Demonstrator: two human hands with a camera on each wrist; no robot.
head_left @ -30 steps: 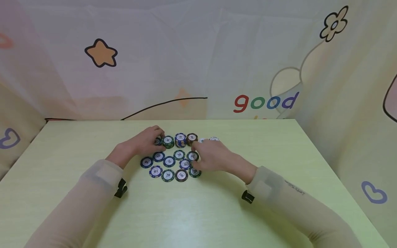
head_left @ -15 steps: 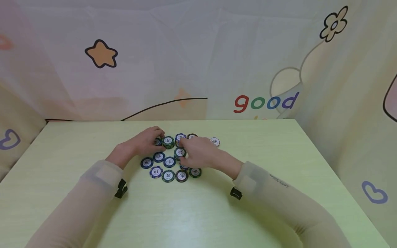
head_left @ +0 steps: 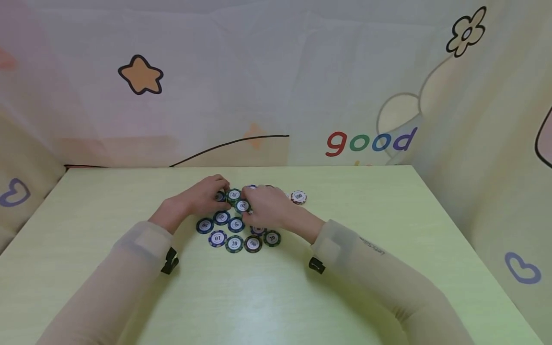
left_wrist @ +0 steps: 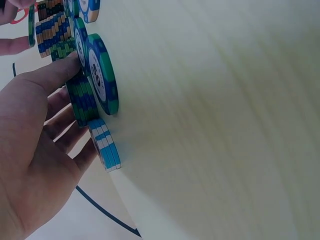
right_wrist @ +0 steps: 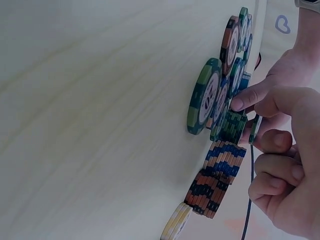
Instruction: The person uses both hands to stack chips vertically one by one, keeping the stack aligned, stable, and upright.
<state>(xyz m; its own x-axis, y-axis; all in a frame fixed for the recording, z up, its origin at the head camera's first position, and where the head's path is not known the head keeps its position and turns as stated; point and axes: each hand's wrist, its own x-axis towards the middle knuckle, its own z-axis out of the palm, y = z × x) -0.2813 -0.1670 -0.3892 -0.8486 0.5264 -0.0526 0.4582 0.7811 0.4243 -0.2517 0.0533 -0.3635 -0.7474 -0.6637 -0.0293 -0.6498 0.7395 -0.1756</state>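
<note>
My right hand [head_left: 269, 207] pinches a green poker chip [head_left: 243, 206] marked 20 between thumb and fingers. The chip overlaps the front of the green chip stack [head_left: 234, 194] in the head view; in the right wrist view the held chip [right_wrist: 255, 129] stands close by the green stack [right_wrist: 233, 127]. My left hand [head_left: 206, 195] has thumb and fingers round the dark blue-green chip stack [left_wrist: 82, 100] at the left of the row. Beside that stack, a light blue and white stack [left_wrist: 106, 145] shows in the left wrist view.
Loose chips lie nearer the body, among them a purple-edged chip [head_left: 217, 238], a green one [head_left: 235, 244] and a dark one [head_left: 253, 244]. Blue-orange [right_wrist: 224, 161] and brown-black [right_wrist: 206, 192] stacks continue the row. A white chip [head_left: 298, 197] lies at its right end.
My right hand has picked up a green chip from the right of the loose chips and carried it left and back to the green stack. The left hand stays in place.
</note>
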